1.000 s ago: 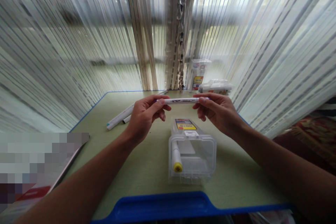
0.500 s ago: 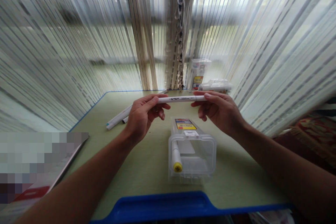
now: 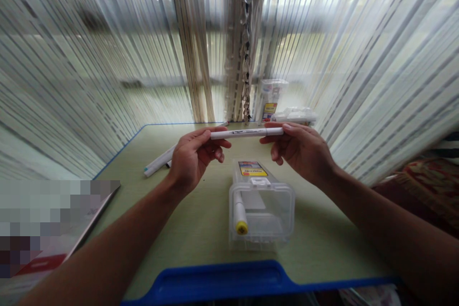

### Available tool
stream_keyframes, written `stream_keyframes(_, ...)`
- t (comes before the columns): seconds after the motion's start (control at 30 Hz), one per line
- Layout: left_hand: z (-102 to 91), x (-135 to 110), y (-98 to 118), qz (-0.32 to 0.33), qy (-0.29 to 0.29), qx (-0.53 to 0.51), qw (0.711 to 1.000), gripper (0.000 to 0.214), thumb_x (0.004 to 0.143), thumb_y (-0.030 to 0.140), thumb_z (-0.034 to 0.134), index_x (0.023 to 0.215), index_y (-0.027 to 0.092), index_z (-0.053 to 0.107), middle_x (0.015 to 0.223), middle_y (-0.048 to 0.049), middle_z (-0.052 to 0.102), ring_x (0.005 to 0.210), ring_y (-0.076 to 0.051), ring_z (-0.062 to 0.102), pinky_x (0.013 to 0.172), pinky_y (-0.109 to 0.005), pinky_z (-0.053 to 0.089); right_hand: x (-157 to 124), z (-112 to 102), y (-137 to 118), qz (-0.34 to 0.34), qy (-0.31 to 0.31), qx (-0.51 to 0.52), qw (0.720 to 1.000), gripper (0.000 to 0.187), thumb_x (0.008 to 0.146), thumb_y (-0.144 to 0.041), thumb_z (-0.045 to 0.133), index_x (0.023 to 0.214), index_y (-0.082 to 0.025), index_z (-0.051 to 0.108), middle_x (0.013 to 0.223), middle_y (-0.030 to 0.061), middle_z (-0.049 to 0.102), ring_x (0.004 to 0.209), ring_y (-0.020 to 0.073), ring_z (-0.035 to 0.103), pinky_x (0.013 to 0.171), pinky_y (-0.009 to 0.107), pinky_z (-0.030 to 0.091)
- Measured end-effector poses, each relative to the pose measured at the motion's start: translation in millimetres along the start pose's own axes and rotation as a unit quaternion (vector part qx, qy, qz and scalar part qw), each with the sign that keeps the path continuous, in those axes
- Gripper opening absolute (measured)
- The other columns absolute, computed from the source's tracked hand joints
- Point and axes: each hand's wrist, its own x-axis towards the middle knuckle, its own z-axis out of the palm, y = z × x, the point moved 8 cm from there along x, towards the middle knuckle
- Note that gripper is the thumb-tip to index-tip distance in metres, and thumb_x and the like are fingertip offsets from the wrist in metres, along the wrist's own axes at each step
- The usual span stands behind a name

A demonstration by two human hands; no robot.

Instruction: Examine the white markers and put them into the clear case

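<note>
A white marker [image 3: 247,133] with dark print lies level in the air between my hands. My left hand [image 3: 190,158] pinches its left end between thumb and fingers. At the other end, the thumb and fingers of my right hand [image 3: 299,150] are closed on it. Below, a clear plastic case [image 3: 272,210] rests on the table with its open end toward me. Inside it, along the left wall, lies a white marker with a yellow end [image 3: 241,220]. Beside my left hand, another white marker with a blue-tinted end [image 3: 156,165] lies on the table, partly covered by the hand.
The pale green table [image 3: 201,234] has a blue edge tray [image 3: 222,275] in front. Behind stand an upright clear case [image 3: 270,100] and a lying clear package [image 3: 296,114]. String curtains [image 3: 143,48] hang around the back. A partly blurred, flat object [image 3: 82,220] is at left.
The marker's left end has slipped slightly out in my left hand's pinch, and that hand has shifted a little left. The case and the markers on the table stay put.
</note>
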Motion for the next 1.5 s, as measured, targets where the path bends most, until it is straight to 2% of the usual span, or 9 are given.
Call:
stream_keyframes(0.23, 0.1, 1.2, -0.9, 0.011, -0.006, 0.019, 1.000, 0.025, 0.088, 0.022, 0.057, 0.100, 0.006, 0.072, 0.072, -0.0122, 0.075, 0.050, -0.013, 0.058, 0.050, -0.027, 0.048, 0.1, -2.6, -0.8, -0.007, 0.018, -0.015, 1.000, 0.024, 0.087, -0.031, 0.063, 0.099, -0.012, 0.074, 0.080, 0.0108, 0.079, 0.045, 0.0166, 0.066, 0.038, 0.025, 0.049)
stream_keyframes(0.57, 0.7, 0.4, -0.5, 0.047, -0.012, 0.130, 0.990, 0.026, 0.082, 0.026, 0.076, 0.102, 0.010, 0.072, 0.072, -0.0043, 0.073, 0.049, -0.008, 0.055, 0.051, -0.023, 0.048, 0.5, -4.1, 1.2, -0.023, 0.032, -0.055, 0.998, 0.029, 0.080, -0.037, 0.081, 0.095, -0.013, 0.074, 0.076, 0.0084, 0.078, 0.042, 0.0138, 0.066, 0.035, 0.021, 0.048)
stream_keyframes(0.8, 1.8, 0.4, 0.4, 0.070, -0.015, 0.165, 0.984, 0.030, 0.079, 0.029, 0.081, 0.100, 0.010, 0.072, 0.066, -0.0010, 0.069, 0.047, -0.007, 0.054, 0.046, -0.021, 0.047, 0.2, -3.6, 4.2, -0.035, 0.026, -0.085, 0.995, 0.031, 0.073, -0.033, 0.088, 0.094, -0.014, 0.074, 0.071, 0.0062, 0.077, 0.041, 0.0146, 0.066, 0.034, 0.021, 0.048)
stream_keyframes(1.1, 7.0, -3.2, 4.8, 0.089, -0.015, 0.215, 0.972, 0.027, 0.071, 0.030, 0.087, 0.086, 0.012, 0.073, 0.063, 0.0005, 0.067, 0.049, -0.008, 0.056, 0.046, -0.019, 0.047, -3.5, 0.7, 5.0, -0.044, 0.015, -0.127, 0.991, 0.025, 0.075, -0.032, 0.087, 0.087, -0.013, 0.074, 0.068, 0.0053, 0.075, 0.044, 0.0136, 0.066, 0.036, 0.021, 0.051)
stream_keyframes(1.27, 4.4, -3.3, 5.7, 0.086, 0.004, 0.226, 0.970, 0.026, 0.076, 0.032, 0.083, 0.091, 0.011, 0.074, 0.069, -0.0030, 0.070, 0.050, -0.009, 0.057, 0.048, -0.022, 0.048, -2.2, -1.0, 6.0, -0.037, 0.015, -0.123, 0.992, 0.024, 0.079, -0.033, 0.083, 0.089, -0.014, 0.075, 0.075, 0.0075, 0.077, 0.046, 0.0137, 0.067, 0.039, 0.022, 0.052)
stream_keyframes(1.5, 0.8, -1.2, 0.3, 0.060, 0.003, 0.178, 0.982, 0.025, 0.079, 0.029, 0.080, 0.096, 0.011, 0.076, 0.077, -0.0058, 0.073, 0.052, -0.008, 0.058, 0.052, -0.022, 0.049, -1.5, -0.6, 4.4, -0.027, 0.015, -0.093, 0.995, 0.025, 0.080, -0.035, 0.081, 0.094, -0.015, 0.073, 0.078, 0.0078, 0.078, 0.046, 0.0140, 0.067, 0.040, 0.024, 0.051)
